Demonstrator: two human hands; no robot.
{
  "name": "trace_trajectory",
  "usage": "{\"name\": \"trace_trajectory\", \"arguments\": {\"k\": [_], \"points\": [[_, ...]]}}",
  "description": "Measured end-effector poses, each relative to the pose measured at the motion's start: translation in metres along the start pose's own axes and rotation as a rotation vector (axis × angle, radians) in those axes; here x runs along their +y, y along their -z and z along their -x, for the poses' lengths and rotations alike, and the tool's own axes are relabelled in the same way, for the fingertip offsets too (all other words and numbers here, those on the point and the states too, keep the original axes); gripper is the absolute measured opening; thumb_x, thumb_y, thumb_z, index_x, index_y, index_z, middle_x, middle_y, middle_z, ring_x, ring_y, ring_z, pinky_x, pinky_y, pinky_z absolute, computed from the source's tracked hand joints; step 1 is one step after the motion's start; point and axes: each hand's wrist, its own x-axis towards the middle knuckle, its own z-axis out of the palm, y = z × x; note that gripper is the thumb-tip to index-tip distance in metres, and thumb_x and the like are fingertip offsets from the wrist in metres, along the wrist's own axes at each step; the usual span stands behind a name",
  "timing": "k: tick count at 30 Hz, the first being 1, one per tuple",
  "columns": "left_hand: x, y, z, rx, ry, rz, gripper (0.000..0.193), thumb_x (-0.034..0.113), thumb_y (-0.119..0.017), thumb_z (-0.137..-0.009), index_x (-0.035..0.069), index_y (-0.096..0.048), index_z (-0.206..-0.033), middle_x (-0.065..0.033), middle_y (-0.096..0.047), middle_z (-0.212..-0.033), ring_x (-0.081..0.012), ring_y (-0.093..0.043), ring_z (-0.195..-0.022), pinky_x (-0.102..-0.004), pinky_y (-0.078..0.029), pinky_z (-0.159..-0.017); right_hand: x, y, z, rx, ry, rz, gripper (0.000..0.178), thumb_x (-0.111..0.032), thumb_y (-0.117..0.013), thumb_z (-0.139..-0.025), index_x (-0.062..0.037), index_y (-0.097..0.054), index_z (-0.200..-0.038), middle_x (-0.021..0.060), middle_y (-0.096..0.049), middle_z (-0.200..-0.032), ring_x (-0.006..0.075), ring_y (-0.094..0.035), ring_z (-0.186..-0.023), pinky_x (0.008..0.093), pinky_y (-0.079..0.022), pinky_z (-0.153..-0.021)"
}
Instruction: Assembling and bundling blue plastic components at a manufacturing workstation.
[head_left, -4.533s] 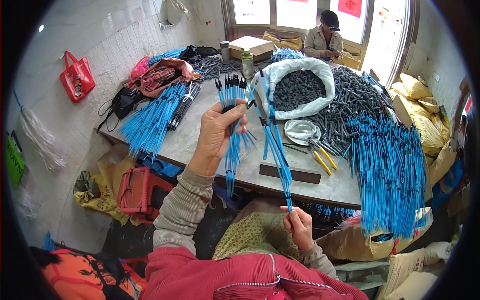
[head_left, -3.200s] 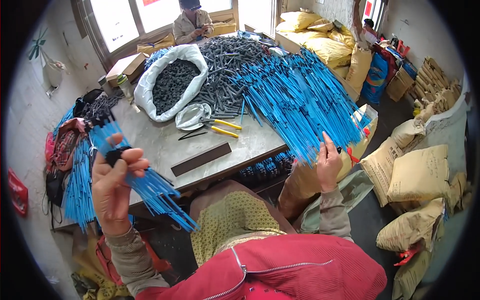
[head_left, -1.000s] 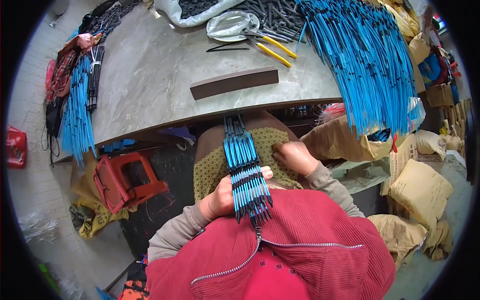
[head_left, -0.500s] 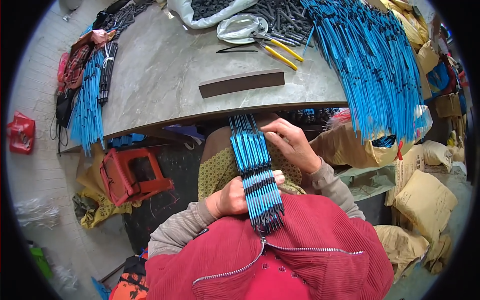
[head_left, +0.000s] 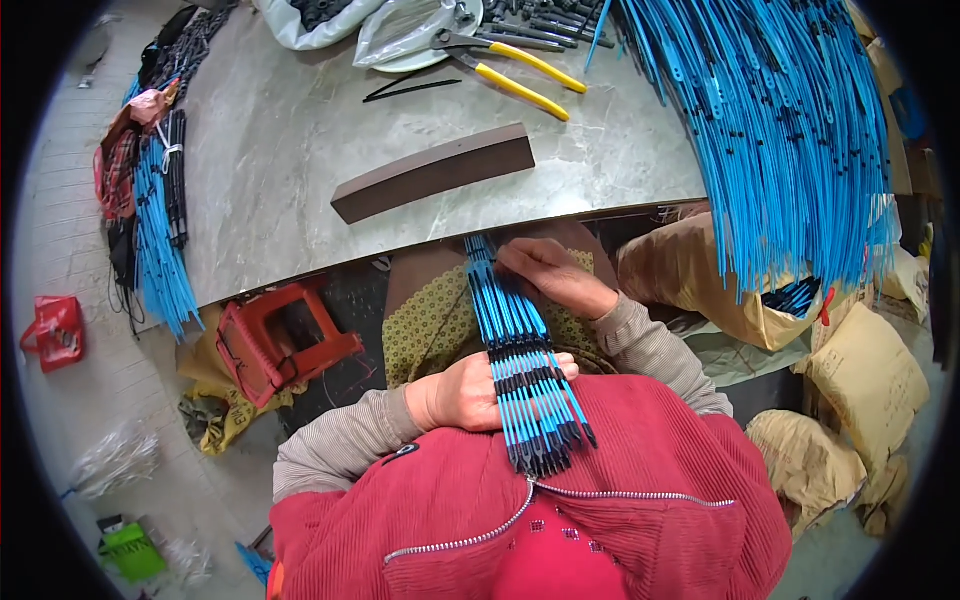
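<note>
A flat bundle of thin blue rods with black fittings [head_left: 515,315] lies lengthwise over my lap, its near end against my red jacket. My left hand [head_left: 464,393] is closed round the bundle from beneath, with the fingertips showing past its right side. At the bundle's far part, just short of the table edge, my right hand [head_left: 558,280] is bent in, thumb and fingers closed on the rods at the right side. One rod at the right stands slightly apart from the others near the lower end. The undersides of both grips are hidden.
On the grey table [head_left: 270,130] lie a brown bar [head_left: 435,170], yellow-handled pliers [head_left: 520,75] and thin black strips [head_left: 412,90]. A large heap of blue rods [head_left: 780,150] hangs over its right edge. A red stool [head_left: 290,335] stands left, paper sacks [head_left: 865,365] right.
The view has shifted closer to the table. My right hand has closed in on the rods. The bundle's lower end has fanned out, one rod splaying to the right.
</note>
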Motion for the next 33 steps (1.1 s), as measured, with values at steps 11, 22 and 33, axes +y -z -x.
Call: {"name": "trace_trajectory", "arguments": {"k": [11,22,33], "points": [[-0.014,0.002,0.0,0.001,-0.104,0.084,0.034,0.011,-0.064,-0.088,-0.006,-0.066,-0.118,-0.0262,-0.063,-0.13,-0.0393,-0.064,-0.119,-0.0492,-0.052,-0.102,-0.019,-0.001,-0.006,-0.001,-0.067,0.109,0.038,-0.037,-0.053,-0.106,-0.0037,-0.064,-0.09,-0.0045,-0.052,-0.071,0.004,-0.046,-0.064,0.0217,-0.038,-0.057],[0.017,0.018,0.055,0.022,-0.193,0.055,0.034,0.011,-0.059,-0.091,-0.003,-0.064,-0.121,-0.0251,-0.06,-0.134,-0.0395,-0.062,-0.12,-0.049,-0.052,-0.101,-0.05,-0.066,-0.019,-0.126,-0.107,0.227,0.044,-0.04,-0.051,-0.106,-0.001,-0.062,-0.09,-0.0029,-0.053,-0.075,0.0064,-0.047,-0.069,0.0248,-0.042,-0.063],[0.042,0.022,0.087,0.184,-0.2,-0.057,0.036,0.012,-0.059,-0.091,0.0,-0.064,-0.125,-0.0206,-0.062,-0.132,-0.0348,-0.065,-0.116,-0.0446,-0.055,-0.096,-0.063,-0.121,-0.043,-0.324,0.062,0.603,0.05,-0.045,-0.062,-0.099,0.0021,-0.062,-0.083,0.006,-0.054,-0.068,0.0091,-0.048,-0.065,0.0309,-0.043,-0.058]]}}
